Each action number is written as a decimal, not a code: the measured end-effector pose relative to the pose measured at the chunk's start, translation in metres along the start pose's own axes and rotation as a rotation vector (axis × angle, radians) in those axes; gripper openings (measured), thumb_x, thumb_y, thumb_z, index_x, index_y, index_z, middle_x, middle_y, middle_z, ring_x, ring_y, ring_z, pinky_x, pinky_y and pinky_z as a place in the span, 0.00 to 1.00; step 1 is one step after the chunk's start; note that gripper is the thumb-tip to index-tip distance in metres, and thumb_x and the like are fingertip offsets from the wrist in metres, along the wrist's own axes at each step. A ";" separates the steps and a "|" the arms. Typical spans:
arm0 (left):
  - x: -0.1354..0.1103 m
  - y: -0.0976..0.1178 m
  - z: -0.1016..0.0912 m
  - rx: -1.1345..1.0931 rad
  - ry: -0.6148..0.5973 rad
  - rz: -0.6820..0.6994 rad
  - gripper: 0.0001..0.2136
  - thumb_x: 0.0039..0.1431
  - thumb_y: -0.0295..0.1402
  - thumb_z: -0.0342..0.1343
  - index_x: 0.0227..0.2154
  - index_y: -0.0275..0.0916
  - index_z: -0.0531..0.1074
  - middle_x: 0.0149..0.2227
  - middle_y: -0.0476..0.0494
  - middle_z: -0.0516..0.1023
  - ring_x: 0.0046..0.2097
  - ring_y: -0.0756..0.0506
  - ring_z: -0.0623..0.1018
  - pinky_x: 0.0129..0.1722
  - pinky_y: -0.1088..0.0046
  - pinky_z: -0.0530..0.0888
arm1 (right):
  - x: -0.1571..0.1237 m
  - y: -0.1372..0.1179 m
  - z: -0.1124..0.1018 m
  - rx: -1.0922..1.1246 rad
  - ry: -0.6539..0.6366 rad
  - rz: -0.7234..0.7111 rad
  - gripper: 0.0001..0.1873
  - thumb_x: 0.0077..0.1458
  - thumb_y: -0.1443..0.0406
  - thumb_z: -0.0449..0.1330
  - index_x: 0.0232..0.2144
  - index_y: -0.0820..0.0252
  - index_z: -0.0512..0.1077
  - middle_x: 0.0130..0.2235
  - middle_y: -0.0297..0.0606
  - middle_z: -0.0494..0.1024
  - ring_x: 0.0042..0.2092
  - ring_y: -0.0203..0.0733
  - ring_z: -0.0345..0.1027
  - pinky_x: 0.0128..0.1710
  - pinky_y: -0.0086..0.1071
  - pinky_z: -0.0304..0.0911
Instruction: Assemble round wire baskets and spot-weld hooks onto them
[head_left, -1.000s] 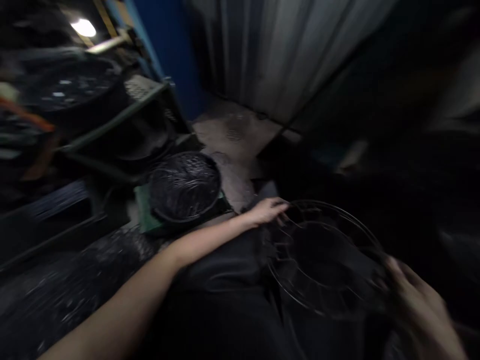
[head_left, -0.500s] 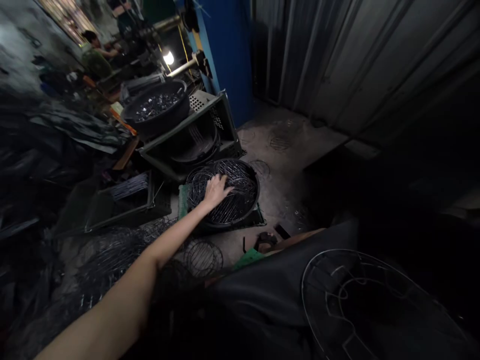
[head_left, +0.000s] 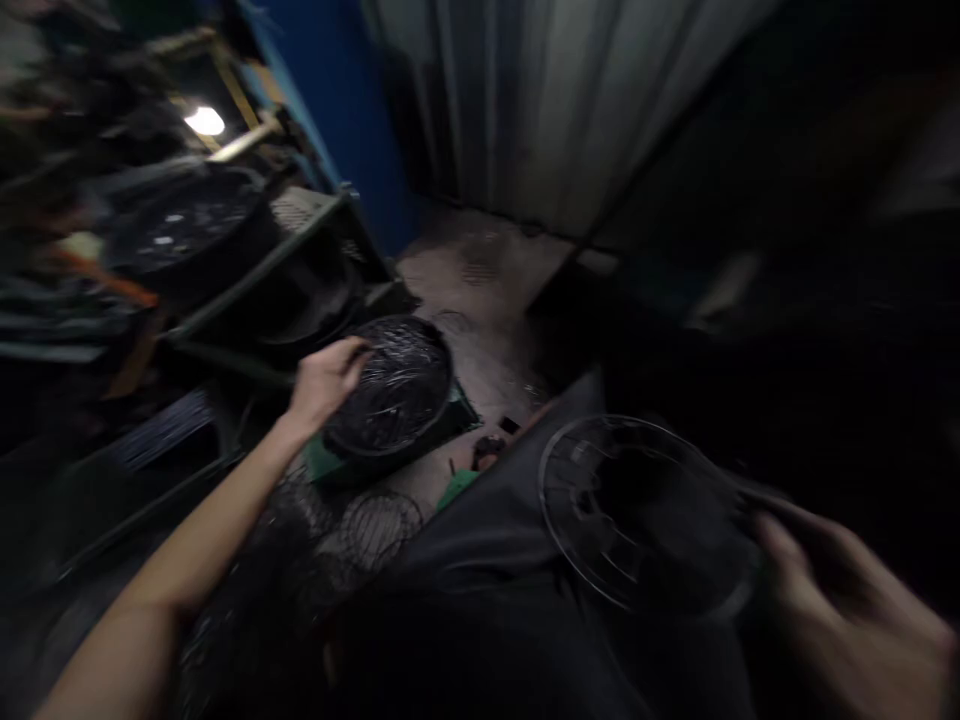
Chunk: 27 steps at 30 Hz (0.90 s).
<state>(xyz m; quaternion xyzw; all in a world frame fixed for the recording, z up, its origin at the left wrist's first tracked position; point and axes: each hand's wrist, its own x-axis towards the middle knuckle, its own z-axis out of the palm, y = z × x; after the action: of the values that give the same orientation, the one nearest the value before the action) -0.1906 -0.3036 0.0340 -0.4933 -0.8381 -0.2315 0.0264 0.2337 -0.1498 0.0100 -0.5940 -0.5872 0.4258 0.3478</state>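
My left hand (head_left: 326, 385) is at the near left rim of a round black basin (head_left: 448, 385) heaped with thin metal wire pieces (head_left: 401, 370). Its fingers are curled together; whatever may be between them is too blurred to make out. At the lower right, my right hand (head_left: 847, 600) grips the edge of a round wire frame (head_left: 551, 510), which has an outer ring and bent wires inside. That frame is tilted over dark cloth (head_left: 480, 550) that covers my lap.
A green crate (head_left: 326, 465) supports the basin. Behind it, a larger black tub (head_left: 247, 240) of small metal parts stands on a crate (head_left: 225, 310). Round wire grates (head_left: 379, 530) lie on the floor. A lit bulb (head_left: 205, 121) hangs near a blue post (head_left: 337, 110).
My left hand has drawn back from the middle of the wire pieces to the basin's edge, its fingers closing. My right hand has come into view holding the wire frame. The view has swung right.
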 end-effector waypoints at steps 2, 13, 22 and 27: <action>0.015 0.031 -0.004 -0.118 0.111 0.020 0.09 0.60 0.38 0.49 0.38 0.42 0.71 0.32 0.52 0.75 0.33 0.48 0.73 0.37 0.67 0.70 | -0.010 -0.009 0.001 -0.118 -0.010 -0.153 0.14 0.50 0.56 0.59 0.38 0.53 0.75 0.40 0.39 0.76 0.43 0.47 0.69 0.47 0.42 0.64; 0.038 0.238 0.162 -0.815 -0.657 0.221 0.11 0.57 0.41 0.53 0.32 0.38 0.74 0.25 0.49 0.77 0.27 0.50 0.75 0.28 0.77 0.69 | -0.006 0.020 -0.007 -0.281 0.298 -0.161 0.19 0.59 0.58 0.49 0.48 0.56 0.72 0.47 0.41 0.76 0.48 0.44 0.69 0.50 0.40 0.63; 0.047 0.234 0.204 -0.552 -0.702 0.403 0.12 0.61 0.35 0.50 0.43 0.39 0.75 0.41 0.43 0.76 0.45 0.45 0.75 0.48 0.69 0.68 | 0.015 0.074 0.008 -0.599 0.346 -0.092 0.21 0.58 0.62 0.45 0.46 0.64 0.72 0.38 0.48 0.75 0.38 0.47 0.69 0.40 0.40 0.64; 0.044 0.224 0.205 -0.536 -0.734 0.390 0.14 0.62 0.38 0.48 0.44 0.41 0.74 0.40 0.44 0.74 0.45 0.44 0.74 0.48 0.68 0.69 | 0.004 0.076 0.013 -0.565 0.325 -0.041 0.20 0.59 0.62 0.44 0.46 0.63 0.70 0.38 0.46 0.74 0.39 0.47 0.69 0.40 0.40 0.64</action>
<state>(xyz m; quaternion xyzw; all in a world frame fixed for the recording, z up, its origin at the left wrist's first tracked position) 0.0123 -0.0923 -0.0554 -0.6795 -0.5951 -0.2404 -0.3554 0.2523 -0.1521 -0.0649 -0.7155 -0.6306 0.1385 0.2670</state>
